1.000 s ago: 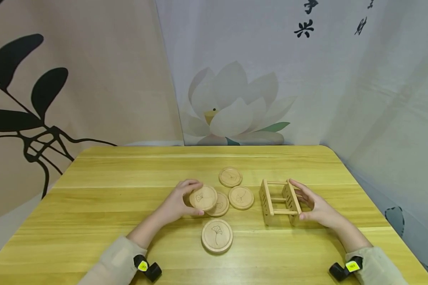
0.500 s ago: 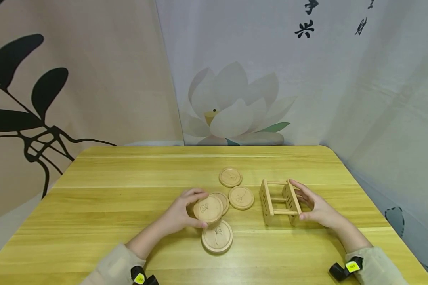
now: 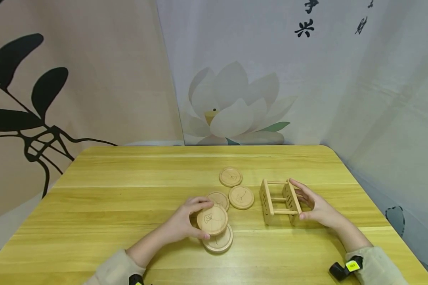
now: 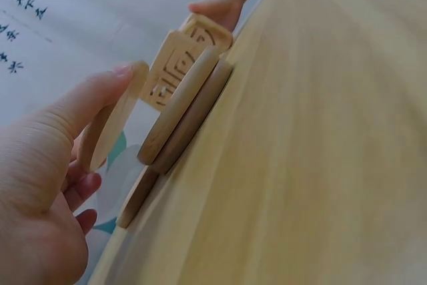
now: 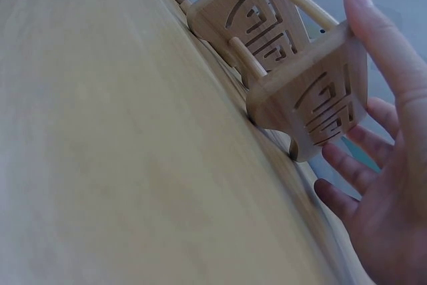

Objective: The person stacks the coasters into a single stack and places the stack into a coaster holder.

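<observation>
In the head view my left hand (image 3: 187, 221) pinches a round wooden coaster (image 3: 212, 219) by its edge, thumb at the near side and fingers at the far side. Engraved with a ginkgo leaf, this coaster is held above a stack of two coasters (image 4: 180, 108), partly covering it in the head view; the left wrist view shows a gap between them. On the right, my right hand (image 3: 317, 208) holds the end panel of a small wooden coaster rack (image 3: 267, 204). Its thumb and fingers span that panel's edges. Cut-out slots mark the rack's panels (image 5: 327, 101), and dowels join them.
Three more coasters lie flat beyond the left hand: one (image 3: 219, 198) just behind the held coaster, one (image 3: 241, 197) nearer the rack, another (image 3: 230, 176) farther back. The wooden table (image 3: 128, 170) ends at a printed cloth backdrop (image 3: 128, 79).
My left hand has carried its coaster rightward and toward me, from over the middle coaster to above the near stack. The right hand and the rack have stayed put.
</observation>
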Available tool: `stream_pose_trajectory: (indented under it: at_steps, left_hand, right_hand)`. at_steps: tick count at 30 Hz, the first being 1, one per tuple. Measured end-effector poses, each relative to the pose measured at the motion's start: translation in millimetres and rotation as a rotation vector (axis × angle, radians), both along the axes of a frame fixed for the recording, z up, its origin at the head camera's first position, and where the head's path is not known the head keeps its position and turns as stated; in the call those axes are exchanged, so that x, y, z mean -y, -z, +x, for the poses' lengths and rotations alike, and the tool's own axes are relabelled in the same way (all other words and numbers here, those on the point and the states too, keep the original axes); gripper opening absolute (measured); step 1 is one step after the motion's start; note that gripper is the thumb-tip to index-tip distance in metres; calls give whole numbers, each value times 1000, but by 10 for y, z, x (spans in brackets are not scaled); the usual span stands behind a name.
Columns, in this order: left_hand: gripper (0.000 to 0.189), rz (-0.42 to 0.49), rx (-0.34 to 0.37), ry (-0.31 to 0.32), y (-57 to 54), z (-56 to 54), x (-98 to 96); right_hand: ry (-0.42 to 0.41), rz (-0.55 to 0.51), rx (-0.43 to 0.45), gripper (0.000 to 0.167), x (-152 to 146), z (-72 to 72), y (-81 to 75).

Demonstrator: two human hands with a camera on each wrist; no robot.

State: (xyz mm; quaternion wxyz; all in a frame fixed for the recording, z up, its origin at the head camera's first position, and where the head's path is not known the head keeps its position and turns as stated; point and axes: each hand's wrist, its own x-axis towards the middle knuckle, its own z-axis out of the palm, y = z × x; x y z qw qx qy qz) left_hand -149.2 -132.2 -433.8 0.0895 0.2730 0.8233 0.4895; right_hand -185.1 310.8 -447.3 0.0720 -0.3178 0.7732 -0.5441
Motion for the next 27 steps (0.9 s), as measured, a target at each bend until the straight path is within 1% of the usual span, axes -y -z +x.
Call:
stream_pose_trajectory:
  at_steps: [10, 15, 19, 27]
  left_hand:
    - [92, -36, -8, 69, 39, 74, -49]
    - [91, -23, -3, 99, 46, 98, -53]
    - [90, -27, 1, 110, 58, 110, -55]
    - [91, -73, -8, 110, 70, 116, -73]
  right_hand:
    - [-7, -8, -4, 93, 0, -11, 3]
    - [-10, -7, -15, 92, -1, -17, 10]
    - [-14, -7, -28, 91, -2, -18, 16]
    - [-9, -15, -20, 91, -2, -7, 3]
